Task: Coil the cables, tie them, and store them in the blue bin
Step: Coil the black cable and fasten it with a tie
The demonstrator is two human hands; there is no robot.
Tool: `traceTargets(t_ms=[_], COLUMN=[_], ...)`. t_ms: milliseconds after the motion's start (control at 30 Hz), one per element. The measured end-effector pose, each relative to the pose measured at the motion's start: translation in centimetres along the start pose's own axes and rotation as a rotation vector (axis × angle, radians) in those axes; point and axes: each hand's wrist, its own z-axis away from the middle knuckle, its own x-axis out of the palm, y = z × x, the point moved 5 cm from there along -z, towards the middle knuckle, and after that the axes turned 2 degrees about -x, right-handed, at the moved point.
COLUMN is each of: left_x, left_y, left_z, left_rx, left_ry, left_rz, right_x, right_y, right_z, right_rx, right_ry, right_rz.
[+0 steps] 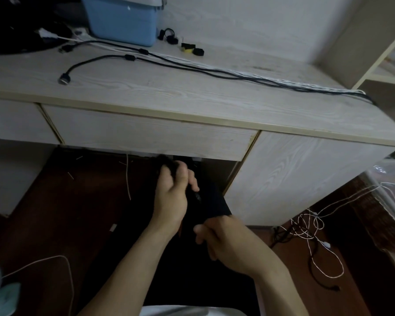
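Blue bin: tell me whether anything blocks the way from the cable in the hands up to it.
Nothing visible blocks it. The left hand grips a dark cable below the desk edge; the blue bin stands at the desk's back, with loose cables lying flat in front.

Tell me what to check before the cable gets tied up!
1. Left hand grips the dark cable bundle below the desk: ok.
2. Right hand holds something useful: cannot tell, its fingers are curled but the area is too dark.
3. Bundle neatly coiled: cannot tell.
4. Black ties ready on the desk: ok, though nowhere near the hands.
5. Blue bin on the desk, open: cannot tell, its top is cut off.
6. Other cables done: not ok, long cables lie stretched across the desk and a white tangle is on the floor.
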Motion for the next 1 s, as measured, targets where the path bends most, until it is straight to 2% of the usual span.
traceTargets(t_ms=[100,200,267,333,433,500,567,667,800,900,1000], left_x=[0.4,0.9,1.2,1.3,2.0,2.4,2.4,1.4,-0.1,-0.3,-0.8], left_y=[-0.7,-1.4,-1.8,-1.9,-1.0,-0.6,-0.2,0.3,0.6,0.8,1.6], left_z=[0.2,0.9,1.5,2.0,3.4,4.2,4.3,3.3,2.0,1.7,0.4], left_rx=[-0.03,-0.044,-0.129,-0.28,-0.476,-0.518,-0.504,-0.508,-0.524,-0.585,-0.559], left_ry=[-0.253,-0.438,-0.561,-0.639,-0.813,-0.939,-0.991,-0.909,-0.74,-0.607,-0.395], left_rz=[-0.448,-0.671,-0.783,-0.761,-0.564,-0.506,-0.462,-0.255,0.016,0.339,0.607], right_x=[-1.4,-2.7,-3.4,-4.3,-5.4,-5.8,-6.0,-6.9,-9.0,-8.9,-8.8], right_y=[-0.4,0.3,0.3,0.5,0.7,0.9,1.6,3.2,4.4,5.5,6.9], right_z=[0.4,0.7,0.8,1.2,1.8,2.0,2.0,2.6,3.8,3.9,4.2], right_rx=[-0.072,-0.05,-0.068,-0.083,-0.099,-0.098,-0.073,-0.037,-0.032,0.024,0.084], right_ry=[0.068,0.148,0.266,0.404,0.515,0.528,0.494,0.494,0.698,0.747,0.754], right_rz=[0.072,-0.051,-0.084,-0.093,-0.098,-0.143,-0.195,-0.28,-0.431,-0.348,-0.356])
